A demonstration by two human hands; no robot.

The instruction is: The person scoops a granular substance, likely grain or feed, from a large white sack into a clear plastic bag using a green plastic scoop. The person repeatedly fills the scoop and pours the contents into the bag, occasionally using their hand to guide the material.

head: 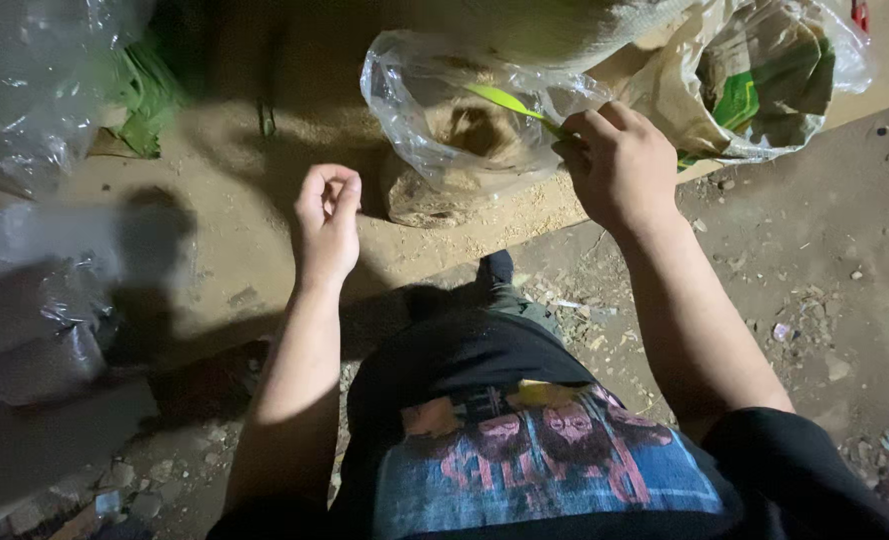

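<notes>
Nearest the camera is the person's dark printed shirt point(545, 465), with both bare forearms reaching out over a dirt floor point(825, 270) strewn with small stones and scraps; past the floor's edge runs a sandy, sawdust-covered counter point(235, 230).

The left hand point(327, 215) hovers above that counter, its grip curled narrow, fingertips drawn in toward the thumb; whether anything small is pinched there cannot be told; it touches no bag and stands apart from the right hand.

The right hand point(620, 165) lies farther out and to the right, its grip closed on a thin yellow-green strip point(510, 102); the strip runs up and to the left from the fingers, across the mouth of a clear plastic bag point(415, 110); the hand rests at that bag's right rim. Inside the bag sits a brownish, fibrous heap point(480, 130); the bag stands on the counter, just beyond both hands.

Behind the right hand, touching the counter's far right end, is a larger crumpled bag point(765, 70) holding something green; at the far left are blurred clear plastic sheets point(35, 90) and a patch of green material point(145, 95), half in shadow.
</notes>
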